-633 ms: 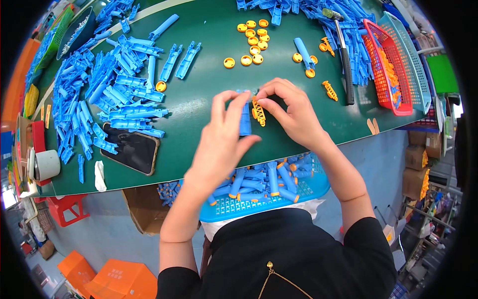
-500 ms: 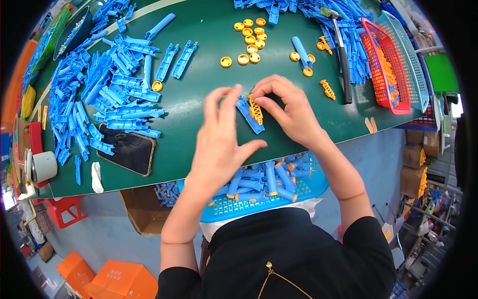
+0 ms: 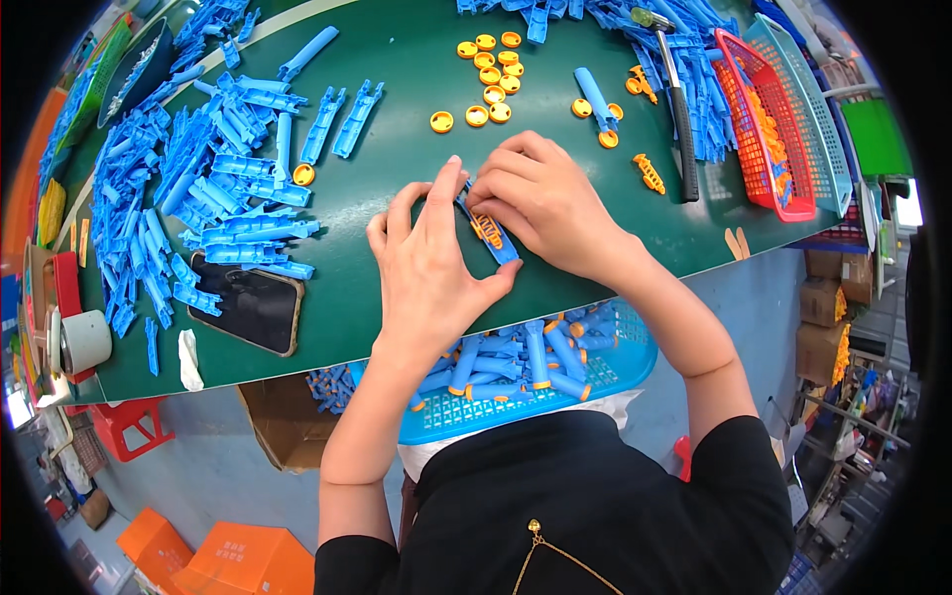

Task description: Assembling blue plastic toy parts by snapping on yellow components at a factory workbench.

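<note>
In the head view, the only one, the blue shell half [image 3: 505, 250] is near the centre of the frame, tilted, with its open side up, and the orange ribbed piece [image 3: 487, 231] lies along its hollow. The left hand [image 3: 426, 268] seems to grip this shell lengthwise, the thumb at its lower end and the fingers curled near its upper end; how firm this hold is, I cannot tell. The right hand [image 3: 540, 203] has its fingers bunched together, and they seem to pinch the upper end of the ribbed piece, but the exact contact is hidden under them. The first risk, in my judgement, is that the ribbed piece sits crooked, because the fingers press only one end and the other end may lift. If the left thumb slips from the smooth plastic, the shell could turn and the piece could fall out on the green table [image 3: 387, 248]. The thumb is also near the edge of the shell, so a hard push might pinch the skin. Round orange caps [image 3: 441, 122] lie loose in the upper middle, and a careless sleeve or wrist could scatter them. At the upper right, the hammer [image 3: 679, 119] partly rests against the blue heap [image 3: 704, 119], so a knock could shift it.
</note>
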Motion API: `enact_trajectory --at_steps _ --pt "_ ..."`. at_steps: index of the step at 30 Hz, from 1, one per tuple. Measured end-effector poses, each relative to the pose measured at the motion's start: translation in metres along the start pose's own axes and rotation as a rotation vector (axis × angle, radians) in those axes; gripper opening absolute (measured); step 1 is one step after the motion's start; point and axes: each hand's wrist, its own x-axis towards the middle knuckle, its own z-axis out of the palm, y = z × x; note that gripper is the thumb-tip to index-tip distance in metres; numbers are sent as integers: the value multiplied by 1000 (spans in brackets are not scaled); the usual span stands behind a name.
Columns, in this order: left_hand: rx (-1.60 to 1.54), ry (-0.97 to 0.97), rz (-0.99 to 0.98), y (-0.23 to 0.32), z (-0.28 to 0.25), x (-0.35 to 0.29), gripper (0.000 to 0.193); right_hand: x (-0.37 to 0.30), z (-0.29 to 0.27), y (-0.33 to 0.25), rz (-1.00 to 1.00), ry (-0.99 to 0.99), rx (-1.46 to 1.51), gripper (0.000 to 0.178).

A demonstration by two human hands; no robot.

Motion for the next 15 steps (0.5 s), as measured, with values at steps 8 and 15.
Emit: enact_trajectory --at_steps 8,15 --pt "22 27 52 -2 -2 0 96 -10 6 9 67 -46 75 16" --pt "3 122 150 0 0 2 95 -24 -14 -24 439 -62 428 40"
